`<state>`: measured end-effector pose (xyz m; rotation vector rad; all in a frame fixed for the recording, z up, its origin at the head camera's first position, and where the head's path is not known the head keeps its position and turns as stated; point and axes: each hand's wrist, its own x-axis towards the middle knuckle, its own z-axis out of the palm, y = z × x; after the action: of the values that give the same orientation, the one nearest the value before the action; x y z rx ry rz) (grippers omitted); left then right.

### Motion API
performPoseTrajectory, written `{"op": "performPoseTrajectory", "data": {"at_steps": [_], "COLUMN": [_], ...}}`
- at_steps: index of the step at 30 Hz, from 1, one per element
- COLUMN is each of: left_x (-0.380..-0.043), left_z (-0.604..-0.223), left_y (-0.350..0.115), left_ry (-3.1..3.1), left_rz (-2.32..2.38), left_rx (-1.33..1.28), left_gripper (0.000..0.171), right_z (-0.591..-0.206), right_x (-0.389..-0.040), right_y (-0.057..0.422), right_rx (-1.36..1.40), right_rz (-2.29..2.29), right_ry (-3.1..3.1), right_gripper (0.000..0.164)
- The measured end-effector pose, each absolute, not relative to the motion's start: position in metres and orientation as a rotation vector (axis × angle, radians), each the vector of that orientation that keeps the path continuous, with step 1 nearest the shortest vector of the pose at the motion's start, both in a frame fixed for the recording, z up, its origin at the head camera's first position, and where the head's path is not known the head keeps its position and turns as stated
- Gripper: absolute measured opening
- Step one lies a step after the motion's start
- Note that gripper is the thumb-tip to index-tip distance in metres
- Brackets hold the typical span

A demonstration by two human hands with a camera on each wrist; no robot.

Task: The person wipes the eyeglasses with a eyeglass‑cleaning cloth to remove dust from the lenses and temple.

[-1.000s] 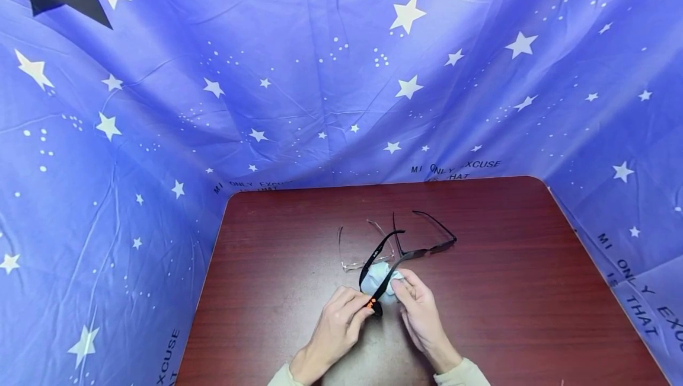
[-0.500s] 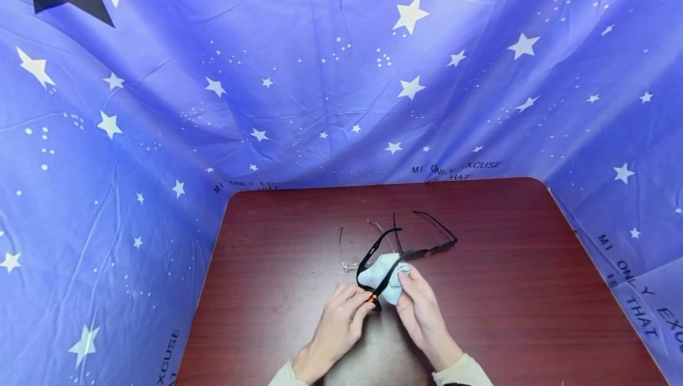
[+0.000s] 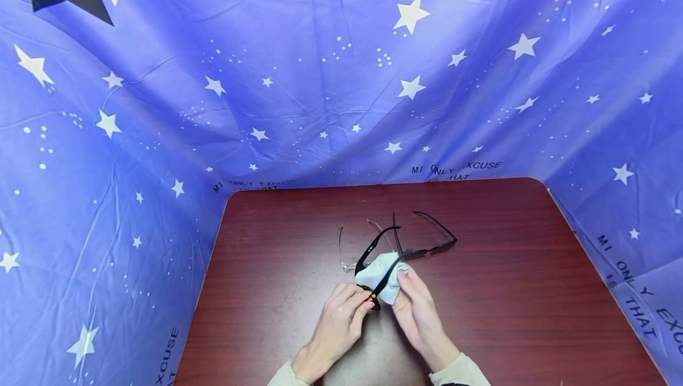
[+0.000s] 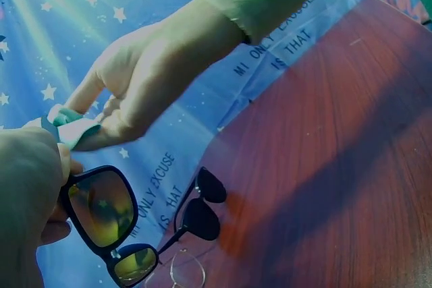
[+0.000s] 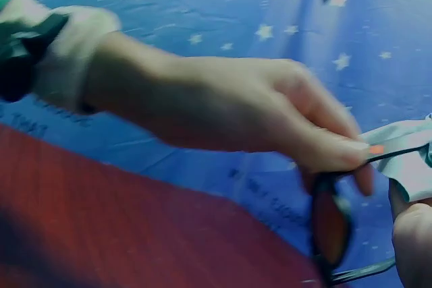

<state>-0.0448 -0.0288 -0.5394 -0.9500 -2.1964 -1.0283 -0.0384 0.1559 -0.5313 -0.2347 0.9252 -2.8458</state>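
Note:
Black sunglasses (image 4: 102, 207) with amber mirrored lenses are pinched by my left hand (image 3: 337, 322) at one end of the frame, beside an orange mark. Their temples are unfolded and point toward the far side of the table. My right hand (image 3: 418, 315) holds a crumpled light blue cloth (image 3: 388, 296) between thumb and fingers. Part of the cloth lies between the two temples, behind the nearer one. In the right wrist view, the left hand (image 5: 263, 109) grips the frame, and the cloth (image 5: 413, 170) bunches above the right hand (image 5: 415, 237).
Behind the hands, a second pair of black sunglasses (image 3: 441, 248) lies on the brown table (image 3: 512, 303) with its temples spread. Thin clear-rimmed glasses (image 3: 340, 243) lie left of it, partly hidden. A blue star-patterned curtain (image 3: 299, 119) surrounds the table.
The cloth has spread out from a tighter bunch and shifted within the sunglasses' temples. My right hand has moved slightly; the left keeps its grip, with the sunglasses tilting a little.

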Motion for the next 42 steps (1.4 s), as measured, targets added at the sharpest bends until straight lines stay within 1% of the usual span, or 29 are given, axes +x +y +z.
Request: {"op": "performPoseTrajectory", "data": {"at_steps": [8, 16, 20, 26, 30, 34, 38, 42], "left_x": [-0.045, -0.044, -0.043, -0.044, -0.047, -0.048, -0.048, -0.046], "left_z": [-0.540, -0.540, -0.541, -0.541, -0.539, -0.539, -0.539, -0.540], "left_y": [-0.032, -0.030, -0.030, -0.031, -0.033, -0.036, -0.040, -0.042], "left_ry": [-2.211, -2.206, -2.218, -2.202, -2.188, -2.184, -2.188, -2.191], "left_rz": [-1.024, -1.019, -1.024, -1.037, -1.063, -1.089, -1.102, -1.099], "left_rx": [-0.942, -0.936, -0.935, -0.938, -0.933, -0.924, -0.921, -0.945], "left_gripper": [0.014, 0.010, 0.010, 0.014, 0.011, 0.011, 0.013, 0.014], "right_z": [-0.535, -0.526, -0.525, -0.533, -0.542, -0.548, -0.550, -0.552], "right_x": [-0.034, -0.046, -0.047, -0.041, -0.034, -0.031, -0.035, -0.041], "right_y": [0.150, 0.164, 0.166, 0.161, 0.154, 0.150, 0.152, 0.156], "right_rx": [-0.235, -0.160, -0.128, -0.137, -0.210, -0.173, -0.021, 0.088], "right_rz": [-2.798, -2.947, -2.976, -2.903, -2.800, -2.756, -2.739, -2.655], "right_ry": [0.987, 0.684, 0.602, 0.685, 0.832, 1.091, 1.403, 1.782], "right_gripper": [0.038, 0.039, 0.041, 0.042, 0.044, 0.036, 0.024, 0.017]}}
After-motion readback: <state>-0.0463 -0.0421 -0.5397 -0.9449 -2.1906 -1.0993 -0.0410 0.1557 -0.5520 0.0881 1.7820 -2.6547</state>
